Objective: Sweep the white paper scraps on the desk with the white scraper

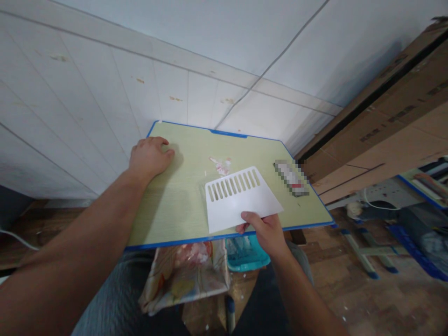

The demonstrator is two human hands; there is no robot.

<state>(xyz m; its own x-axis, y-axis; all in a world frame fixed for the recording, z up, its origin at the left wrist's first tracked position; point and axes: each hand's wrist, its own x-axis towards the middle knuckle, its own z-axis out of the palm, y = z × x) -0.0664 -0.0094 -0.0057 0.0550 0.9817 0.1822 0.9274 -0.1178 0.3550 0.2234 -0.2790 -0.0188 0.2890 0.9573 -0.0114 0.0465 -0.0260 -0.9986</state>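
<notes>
My right hand (262, 228) holds a thin white sheet (241, 203) by its near edge, thumb on top and fingers underneath. A row of several long slots with rounded ends is cut along the far side of the sheet. It is held over the near middle of the pale green desktop (168, 200). At the desktop's far left edge rests my left hand (152, 156), empty, its fingers loosely bent and the thumb apart. Beyond the sheet lie small pinkish-white scraps (222, 165).
A blurred-out flat item (291, 178) lies on the desktop's right side. Under the near edge are a patterned fabric-like bin (185, 284) and a turquoise basket (247, 266). Large cardboard boxes (378, 121) stand at the right. A white wall (196, 93) with a cable borders the far side.
</notes>
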